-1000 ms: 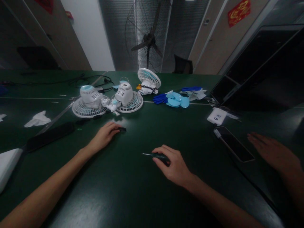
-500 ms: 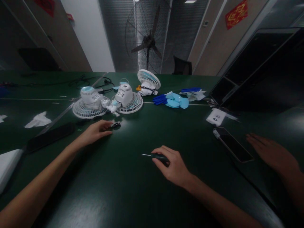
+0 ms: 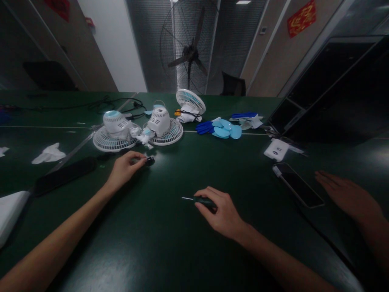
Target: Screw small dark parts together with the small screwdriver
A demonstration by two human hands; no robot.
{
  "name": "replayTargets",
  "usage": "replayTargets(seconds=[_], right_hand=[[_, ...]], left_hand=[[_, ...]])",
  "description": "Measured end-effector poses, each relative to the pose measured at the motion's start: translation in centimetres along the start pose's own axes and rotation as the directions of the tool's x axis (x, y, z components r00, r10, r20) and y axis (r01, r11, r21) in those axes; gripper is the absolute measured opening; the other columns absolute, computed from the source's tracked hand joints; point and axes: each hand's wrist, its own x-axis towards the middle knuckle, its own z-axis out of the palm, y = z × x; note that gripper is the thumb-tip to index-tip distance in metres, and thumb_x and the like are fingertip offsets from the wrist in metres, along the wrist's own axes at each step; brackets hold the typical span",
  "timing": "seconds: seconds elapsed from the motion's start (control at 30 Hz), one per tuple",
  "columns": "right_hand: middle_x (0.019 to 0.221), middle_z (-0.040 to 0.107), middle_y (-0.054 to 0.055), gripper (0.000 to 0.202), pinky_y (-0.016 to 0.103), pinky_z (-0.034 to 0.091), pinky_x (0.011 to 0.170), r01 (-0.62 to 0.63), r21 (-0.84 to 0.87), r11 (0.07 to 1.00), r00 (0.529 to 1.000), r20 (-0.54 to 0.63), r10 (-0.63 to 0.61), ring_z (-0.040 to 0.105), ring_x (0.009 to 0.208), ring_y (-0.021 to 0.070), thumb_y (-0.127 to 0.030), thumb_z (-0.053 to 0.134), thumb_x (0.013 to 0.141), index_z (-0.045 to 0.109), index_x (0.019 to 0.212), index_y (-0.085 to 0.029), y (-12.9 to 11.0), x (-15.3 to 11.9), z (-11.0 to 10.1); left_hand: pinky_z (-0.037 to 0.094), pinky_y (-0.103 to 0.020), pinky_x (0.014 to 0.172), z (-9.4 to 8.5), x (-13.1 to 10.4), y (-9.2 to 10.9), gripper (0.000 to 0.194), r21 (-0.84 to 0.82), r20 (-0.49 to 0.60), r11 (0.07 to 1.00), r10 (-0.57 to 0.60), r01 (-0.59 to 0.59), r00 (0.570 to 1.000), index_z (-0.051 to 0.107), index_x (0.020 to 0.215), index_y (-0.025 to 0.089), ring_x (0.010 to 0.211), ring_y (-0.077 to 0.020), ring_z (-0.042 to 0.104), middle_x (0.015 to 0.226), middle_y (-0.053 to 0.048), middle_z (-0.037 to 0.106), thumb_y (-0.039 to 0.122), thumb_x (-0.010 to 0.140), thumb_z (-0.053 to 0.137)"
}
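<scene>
My left hand (image 3: 126, 168) reaches out at left centre, its thumb and fingertips closed on a small black object (image 3: 150, 161) lying on the green table (image 3: 170, 251). My right hand (image 3: 220, 213) is wrapped round the dark handle of a screwdriver (image 3: 204, 201), whose thin metal shaft points left. Just beyond my left hand, two white fan heads lie grille down, one at the left (image 3: 115, 132) and one beside it (image 3: 162, 127). A third white fan (image 3: 190, 105) rests farther back, tilted.
Light blue fan blades (image 3: 226, 129) and blue gloves (image 3: 205, 127) lie behind centre. At right are a phone (image 3: 299, 185), a white packet (image 3: 276, 149) and another person's hand (image 3: 349, 198). A dark strip (image 3: 65, 176) and white cloth (image 3: 49, 154) lie left.
My left hand's thumb and fingers have come together on the small black object, and the wrist has shifted slightly. My right hand and the screwdriver stay where they were.
</scene>
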Motion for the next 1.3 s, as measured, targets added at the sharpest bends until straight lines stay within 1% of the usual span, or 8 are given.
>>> replayTargets(seconds=[0.17, 0.37, 0.53, 0.7, 0.87, 1.07, 1.2, 1.3], right_hand=[[0.106, 0.069, 0.003, 0.014, 0.029, 0.057, 0.073, -0.004, -0.015, 1.0, 1.0, 0.001, 0.004, 0.068, 0.086, 0.0163, -0.026, 0.064, 0.105, 0.069, 0.117, -0.023, 0.1, -0.1, 0.0], [0.106, 0.069, 0.004, 0.015, 0.029, 0.058, 0.071, -0.01, -0.004, 1.0, 1.0, -0.006, 0.01, 0.068, 0.085, 0.017, -0.027, 0.064, 0.104, 0.069, 0.118, -0.022, 0.0, 0.0, 0.1], [0.105, 0.069, 0.004, 0.014, 0.028, 0.058, 0.07, -0.013, -0.004, 1.0, 1.0, 0.001, 0.013, 0.068, 0.085, 0.0169, -0.026, 0.064, 0.104, 0.069, 0.117, -0.023, -0.2, 0.0, 0.2], [0.104, 0.069, 0.003, 0.014, 0.03, 0.058, 0.073, -0.007, -0.022, 1.0, 1.0, -0.005, 0.007, 0.067, 0.085, 0.0171, -0.026, 0.063, 0.104, 0.069, 0.116, -0.023, -0.2, 0.0, 0.2], [0.105, 0.069, 0.004, 0.014, 0.03, 0.058, 0.073, -0.01, -0.025, 1.0, 1.0, 0.001, 0.01, 0.068, 0.085, 0.0173, -0.027, 0.063, 0.104, 0.069, 0.117, -0.023, -0.1, 0.0, 0.3], [0.105, 0.07, 0.003, 0.014, 0.031, 0.057, 0.076, -0.004, -0.021, 1.0, 1.0, 0.012, 0.004, 0.068, 0.086, 0.0171, -0.027, 0.063, 0.104, 0.069, 0.117, -0.023, -0.1, 0.0, 0.2], [0.104, 0.07, 0.004, 0.015, 0.032, 0.057, 0.077, 0.01, -0.051, 0.999, 1.0, -0.003, -0.01, 0.068, 0.087, 0.0179, -0.027, 0.064, 0.104, 0.07, 0.116, -0.023, -0.1, 0.1, 0.2], [0.104, 0.071, 0.004, 0.014, 0.031, 0.057, 0.076, 0.01, -0.061, 0.998, 1.0, -0.002, -0.01, 0.069, 0.086, 0.0177, -0.028, 0.064, 0.104, 0.07, 0.116, -0.023, -0.1, 0.1, 0.2]], left_hand=[[0.056, -0.037, 0.08, 1.9, -0.1, 1.0, 0.048, 0.065, -0.062, 0.998, -0.007, 0.011, 0.998, 0.076, 0.114, 0.02, 0.09, -0.0268, 0.072, 0.113, -0.01, 0.078, 0.061, 0.093, 0.068], [0.053, -0.035, 0.078, 1.7, -0.1, 1.0, 0.044, 0.048, -0.053, 0.999, 0.003, -0.001, 0.999, 0.078, 0.113, 0.02, 0.09, -0.0259, 0.072, 0.109, -0.008, 0.079, 0.058, 0.095, 0.067], [0.051, -0.034, 0.077, 1.7, 0.2, 0.3, 0.042, 0.019, -0.036, 1.0, -0.005, 0.005, 0.999, 0.078, 0.109, 0.02, 0.09, -0.0261, 0.071, 0.104, -0.008, 0.079, 0.058, 0.094, 0.068], [0.054, -0.036, 0.081, 1.5, 0.5, -0.4, 0.045, -0.057, 0.061, 0.998, 0.038, -0.035, 0.997, 0.077, 0.122, 0.023, 0.096, -0.0267, 0.072, 0.111, -0.009, 0.077, 0.058, 0.094, 0.068], [0.056, -0.04, 0.088, 1.2, 0.6, -0.2, 0.041, -0.106, 0.161, 0.994, 0.032, -0.015, 0.986, 0.082, 0.108, 0.024, 0.103, -0.0284, 0.071, 0.115, -0.01, 0.075, 0.06, 0.092, 0.069], [0.056, -0.038, 0.078, 0.7, 0.7, 0.8, 0.043, -0.106, 0.239, 0.993, -0.027, 0.054, 0.971, 0.08, 0.119, 0.026, 0.095, -0.0278, 0.072, 0.118, -0.009, 0.077, 0.056, 0.09, 0.072], [0.055, -0.039, 0.078, 0.6, 0.6, 1.7, 0.033, -0.145, 0.318, 0.988, -0.007, 0.056, 0.948, 0.082, 0.101, 0.024, 0.093, -0.0282, 0.071, 0.106, -0.008, 0.078, 0.053, 0.087, 0.074], [0.055, -0.039, 0.081, 1.5, -0.1, 2.7, 0.025, -0.196, 0.369, 0.981, 0.074, -0.001, 0.927, 0.078, 0.09, 0.022, 0.092, -0.0262, 0.069, 0.101, -0.006, 0.077, 0.047, 0.086, 0.076]])
